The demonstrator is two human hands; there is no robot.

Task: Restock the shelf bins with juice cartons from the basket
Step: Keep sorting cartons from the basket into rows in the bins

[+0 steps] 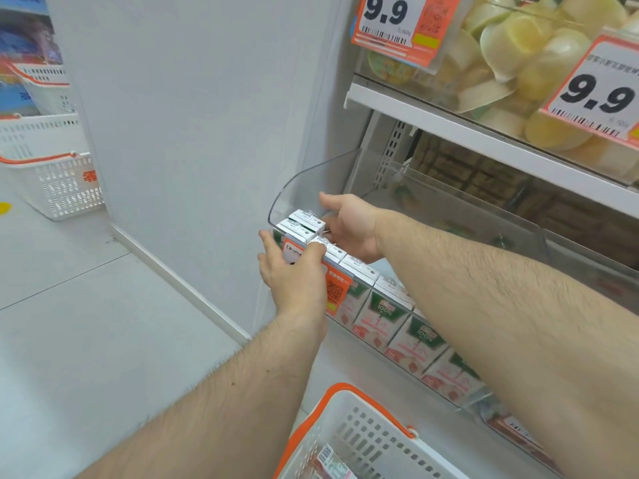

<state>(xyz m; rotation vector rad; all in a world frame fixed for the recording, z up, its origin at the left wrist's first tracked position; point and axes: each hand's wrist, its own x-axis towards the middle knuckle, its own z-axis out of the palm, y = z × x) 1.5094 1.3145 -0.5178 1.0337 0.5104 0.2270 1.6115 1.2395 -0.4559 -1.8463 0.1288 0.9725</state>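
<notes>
Two hands work at the left end of a clear plastic shelf bin (345,174). The left hand (297,274) rests against the bin's near front wall, fingers loosely spread over an orange price tag (337,288), its thumb on top of a juice carton (320,242). The right hand (349,226) reaches inside the bin from the far side, palm against the same cluster of cartons; its fingertips are hidden behind them, so whether it grips one or merely steadies the group cannot be told. A row of upright cartons (380,312) already fills the near side of the bin towards the right. The supply basket (349,440), white with an orange handle, sits at the near edge of the view below the bin, with at least one package visible inside.

The step in hand appears to be seating and squaring cartons at the bin's left end. To do it well, press each carton upright and flush against its neighbour, keep the printed face towards the front wall, and use the outer hand to brace the bin while the inner hand closes gaps. A tilted carton would likely wedge against the curved end wall.
</notes>
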